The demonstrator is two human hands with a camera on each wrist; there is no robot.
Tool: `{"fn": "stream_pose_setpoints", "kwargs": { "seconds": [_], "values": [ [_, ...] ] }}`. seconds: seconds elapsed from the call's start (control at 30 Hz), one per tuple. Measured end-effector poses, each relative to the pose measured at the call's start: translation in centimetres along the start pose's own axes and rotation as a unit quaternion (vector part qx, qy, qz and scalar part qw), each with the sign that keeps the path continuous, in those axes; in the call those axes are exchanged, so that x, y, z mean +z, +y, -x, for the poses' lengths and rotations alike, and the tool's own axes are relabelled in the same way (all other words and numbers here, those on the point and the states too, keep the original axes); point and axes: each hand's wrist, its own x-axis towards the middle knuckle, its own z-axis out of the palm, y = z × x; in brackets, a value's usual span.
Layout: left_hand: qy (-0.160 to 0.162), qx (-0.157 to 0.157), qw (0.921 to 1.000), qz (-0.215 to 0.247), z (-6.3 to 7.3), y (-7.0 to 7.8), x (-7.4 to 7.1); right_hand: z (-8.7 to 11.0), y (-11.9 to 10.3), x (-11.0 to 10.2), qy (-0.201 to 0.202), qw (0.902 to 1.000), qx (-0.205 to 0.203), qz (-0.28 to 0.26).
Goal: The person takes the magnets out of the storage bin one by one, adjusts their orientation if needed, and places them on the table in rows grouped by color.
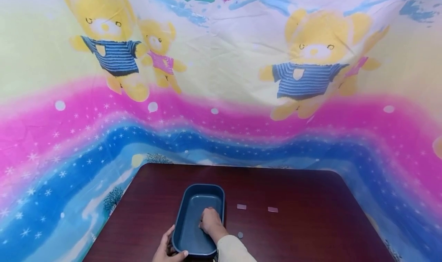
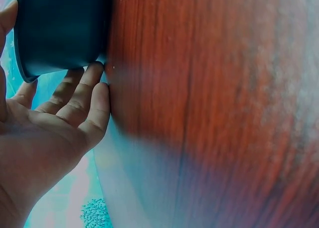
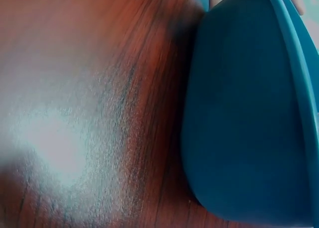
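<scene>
A dark blue-grey rectangular tray (image 1: pixel 193 219) with rounded corners and raised walls stands on the table. My left hand (image 1: pixel 169 250) grips its near left corner, thumb at the rim and fingers against the outer wall. In the left wrist view the left hand (image 2: pixel 45 123) has its fingertips touching the tray's wall (image 2: pixel 60 34) low down, near the tabletop. Reaching over the right side, my right hand (image 1: pixel 211 219) is inside the tray with its fingers bent down toward the floor of it. Whether it holds anything is hidden. The right wrist view shows the tray's outer wall (image 3: pixel 244 118).
To the tray's right lie two small pale pink rectangular pieces (image 1: pixel 241 206) and a small round grey disc (image 1: pixel 240 235), near the right sleeve (image 1: pixel 233 248). The dark brown wooden table (image 1: pixel 310 231) has rounded far corners. Behind it hangs a bear-print cloth (image 1: pixel 221 81).
</scene>
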Motion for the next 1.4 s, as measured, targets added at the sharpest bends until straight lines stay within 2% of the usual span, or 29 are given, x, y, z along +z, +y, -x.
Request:
{"fn": "stream_pose_setpoints", "kwargs": {
  "seconds": [0.2, 0.33, 0.5, 0.7, 0.83, 1.0, 1.13, 1.4],
  "values": [
    [-0.007, 0.006, 0.9999, 0.012, 0.2, 0.1, 0.2, 0.2, 0.0, -0.2, 0.004, 0.9999, 0.001, -0.015],
    [-0.011, 0.017, 0.9997, 0.015, 0.2, -0.1, 0.2, 0.3, -0.2, -0.7, 0.021, 0.9990, -0.006, -0.038],
    [-0.017, 0.017, 0.9990, 0.037, 0.2, -0.2, 0.0, 0.4, -0.4, -1.6, 0.047, 0.9953, -0.046, -0.072],
    [-0.006, 0.029, 0.9990, 0.035, 0.3, 0.0, 0.1, 0.8, -0.3, -2.4, 0.037, 0.9852, -0.104, -0.131],
    [0.004, 0.039, 0.9989, 0.024, 0.4, 0.1, 0.3, 1.0, -0.3, -2.8, 0.033, 0.9786, -0.128, -0.157],
    [0.010, 0.025, 0.9995, 0.014, 0.3, 0.1, 0.4, 1.1, -0.1, -2.9, 0.029, 0.9770, -0.134, -0.163],
    [0.003, 0.020, 0.9996, 0.018, 0.3, 0.1, 0.4, 1.6, 0.1, -2.9, 0.027, 0.9768, -0.135, -0.164],
    [-0.009, 0.007, 0.9996, 0.027, 0.2, 0.5, 0.0, 2.8, 0.5, -4.0, 0.047, 0.9717, -0.153, -0.174]
  ]
}}
